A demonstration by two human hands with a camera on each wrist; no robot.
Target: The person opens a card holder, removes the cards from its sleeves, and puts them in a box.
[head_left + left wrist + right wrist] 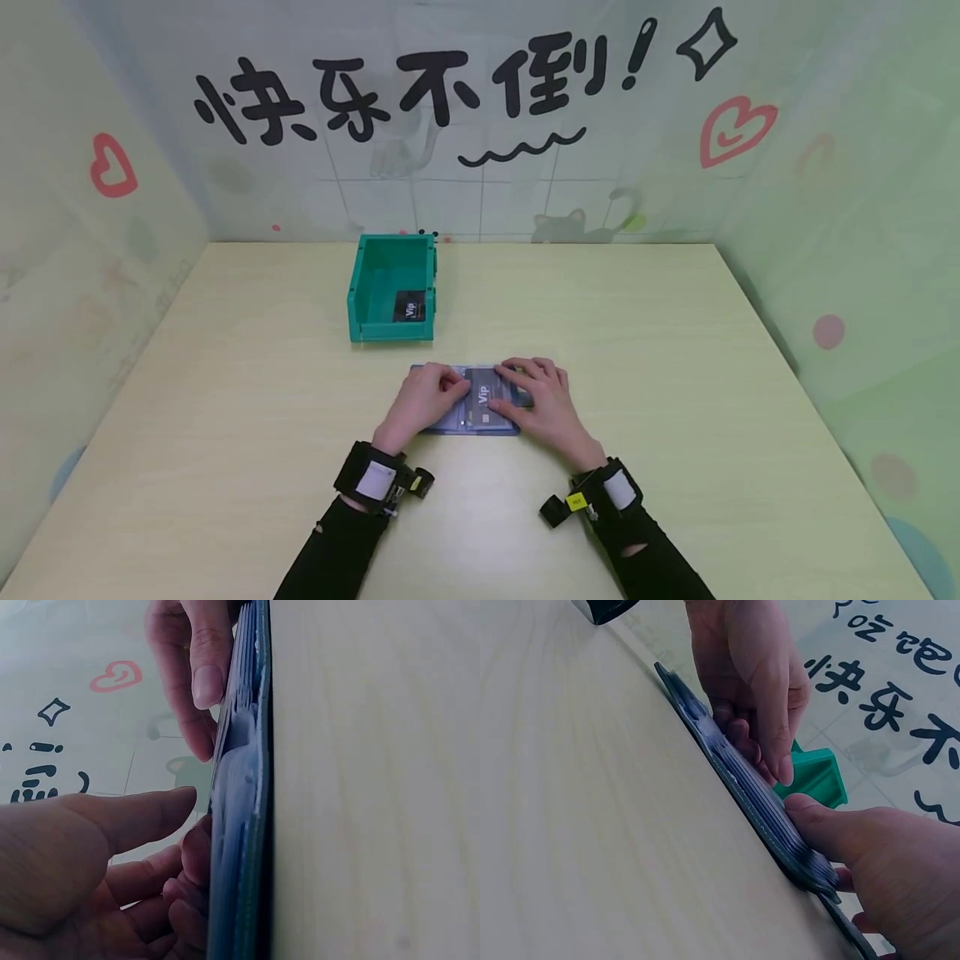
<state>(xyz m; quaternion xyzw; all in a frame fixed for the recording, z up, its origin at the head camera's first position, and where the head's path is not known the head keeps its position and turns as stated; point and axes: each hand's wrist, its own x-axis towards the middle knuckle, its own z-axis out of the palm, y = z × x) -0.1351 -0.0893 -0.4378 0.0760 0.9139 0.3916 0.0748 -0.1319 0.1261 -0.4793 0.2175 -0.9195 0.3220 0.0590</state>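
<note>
A blue card holder [444,430] lies opened flat on the table, its clear sleeves [232,780] stacked in the wrist views. A dark card marked "Vip" [483,412] is on its sleeve pages. My left hand [422,402] is at the left of this card, fingers bent against the pages, thumb apart from them near the card's edge. I see nothing pinched between them. My right hand [551,408] rests on the right side of the holder, thumb [817,817] laid on the card and fingers spread at the top edge. Part of the right side is hidden under it.
Behind the holder, slightly left, stands a teal bin [392,332] with a dark "Vip" card [409,306] in it. The pale wooden table [247,400] spreads out around the hands. Printed cloth walls [480,200] enclose its back and sides.
</note>
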